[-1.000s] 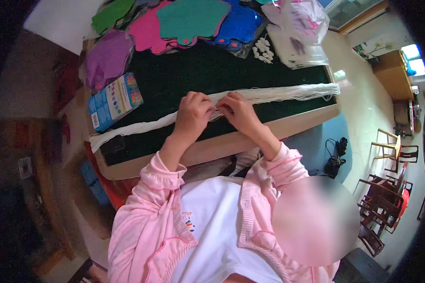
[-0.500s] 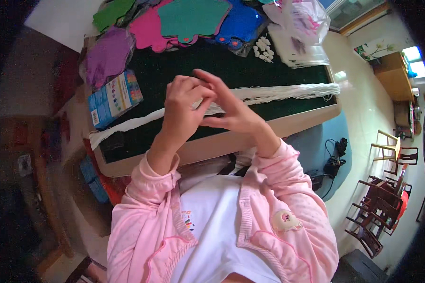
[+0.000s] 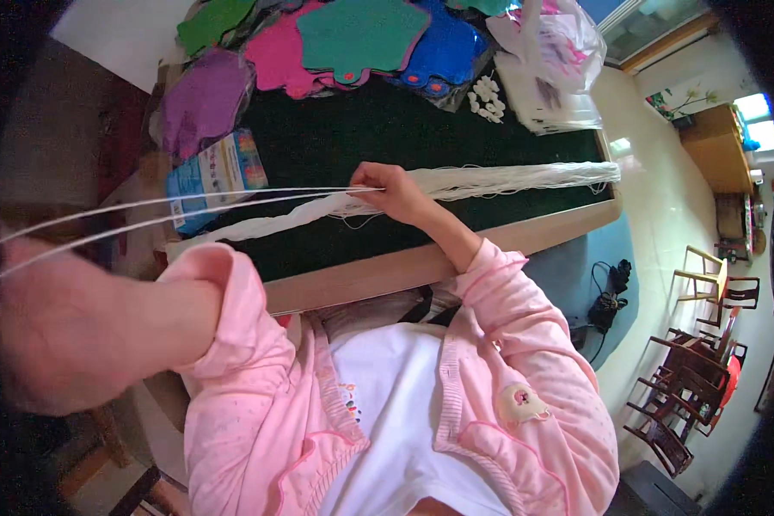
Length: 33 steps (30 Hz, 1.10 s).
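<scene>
Two strands of white cord (image 3: 189, 199) run taut between my hands across the left half of the view. My right hand (image 3: 391, 191) pinches their inner end between thumb and fingers, just above the table. At the far left, my left hand (image 3: 69, 335) is large and blurred, drawn out past the table's edge. The strands reach the picture's dark rim beside it; its fingertips are smeared, but the pull on the cord shows that it holds on. Beneath my right hand, a long bundle of white cords (image 3: 507, 179) lies across the dark green tabletop (image 3: 318, 129).
Flat felt-like pieces in purple (image 3: 202, 103), pink (image 3: 275, 56), teal (image 3: 361, 39) and blue (image 3: 443, 47) lie at the back. Nearby are small white pieces (image 3: 487, 99) and clear plastic bags (image 3: 550, 77). A blue packet (image 3: 215, 176) lies at the left.
My hands were close together over the bundle. My left hand has swung far left toward me, stretching the cord out, while my right hand stays above the bundle and now pinches.
</scene>
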Each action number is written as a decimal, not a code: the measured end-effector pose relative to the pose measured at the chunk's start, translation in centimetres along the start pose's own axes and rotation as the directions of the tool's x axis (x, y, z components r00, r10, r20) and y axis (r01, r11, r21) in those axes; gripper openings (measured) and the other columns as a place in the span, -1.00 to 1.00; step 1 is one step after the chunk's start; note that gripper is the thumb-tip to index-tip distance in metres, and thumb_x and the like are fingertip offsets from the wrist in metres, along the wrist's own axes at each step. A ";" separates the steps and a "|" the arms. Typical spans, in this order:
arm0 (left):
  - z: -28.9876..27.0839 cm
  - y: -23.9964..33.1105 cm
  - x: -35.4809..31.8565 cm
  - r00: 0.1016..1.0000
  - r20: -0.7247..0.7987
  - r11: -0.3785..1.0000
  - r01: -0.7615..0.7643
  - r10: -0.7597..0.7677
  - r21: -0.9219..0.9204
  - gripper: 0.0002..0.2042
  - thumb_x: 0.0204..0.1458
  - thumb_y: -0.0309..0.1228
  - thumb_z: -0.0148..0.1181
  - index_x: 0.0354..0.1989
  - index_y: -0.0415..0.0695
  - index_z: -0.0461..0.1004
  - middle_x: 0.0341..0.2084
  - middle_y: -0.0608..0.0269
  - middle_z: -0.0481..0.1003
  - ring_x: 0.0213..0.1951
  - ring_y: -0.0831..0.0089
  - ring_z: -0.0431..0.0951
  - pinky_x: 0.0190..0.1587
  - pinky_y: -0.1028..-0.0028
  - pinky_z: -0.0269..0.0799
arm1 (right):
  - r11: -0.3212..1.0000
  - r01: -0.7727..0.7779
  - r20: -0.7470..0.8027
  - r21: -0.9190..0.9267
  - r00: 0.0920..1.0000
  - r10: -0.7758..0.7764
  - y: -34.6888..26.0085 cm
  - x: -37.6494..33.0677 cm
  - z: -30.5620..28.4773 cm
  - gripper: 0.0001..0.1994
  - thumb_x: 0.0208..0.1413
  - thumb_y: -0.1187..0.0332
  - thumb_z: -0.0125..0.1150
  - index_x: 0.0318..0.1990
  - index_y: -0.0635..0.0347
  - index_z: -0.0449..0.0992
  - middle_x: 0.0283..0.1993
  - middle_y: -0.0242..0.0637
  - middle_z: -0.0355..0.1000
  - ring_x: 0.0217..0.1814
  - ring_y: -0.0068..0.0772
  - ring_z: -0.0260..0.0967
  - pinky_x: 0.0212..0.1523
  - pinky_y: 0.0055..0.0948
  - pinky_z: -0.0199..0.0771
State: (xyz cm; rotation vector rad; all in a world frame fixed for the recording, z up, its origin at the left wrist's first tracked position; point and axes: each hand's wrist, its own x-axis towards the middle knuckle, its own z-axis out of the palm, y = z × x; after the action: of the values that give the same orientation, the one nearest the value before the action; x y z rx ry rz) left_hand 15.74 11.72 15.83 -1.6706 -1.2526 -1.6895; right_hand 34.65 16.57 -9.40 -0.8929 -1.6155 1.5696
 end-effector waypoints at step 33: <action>4.6 -3.8 -19.0 0.268 0.861 0.393 0.915 -0.432 -0.088 -0.82 0.11 -0.39 0.03 -0.29 -0.19 0.55 -0.51 0.29 0.54 -0.69 0.81 0.21 -0.67 0.75 0.05 | 0.866 0.228 0.023 -0.444 0.970 -0.244 -6.8 -4.0 2.1 -0.83 -0.15 0.66 0.00 -0.34 0.26 0.37 -0.47 -0.14 0.36 -0.49 -0.11 0.34 -0.46 -0.39 0.35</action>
State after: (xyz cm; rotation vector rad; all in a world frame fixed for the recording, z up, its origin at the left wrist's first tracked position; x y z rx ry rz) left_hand 18.17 12.16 -3.92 -2.5893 -2.4223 -2.1405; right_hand 34.92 11.90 -2.70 -0.9019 -2.0173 1.0246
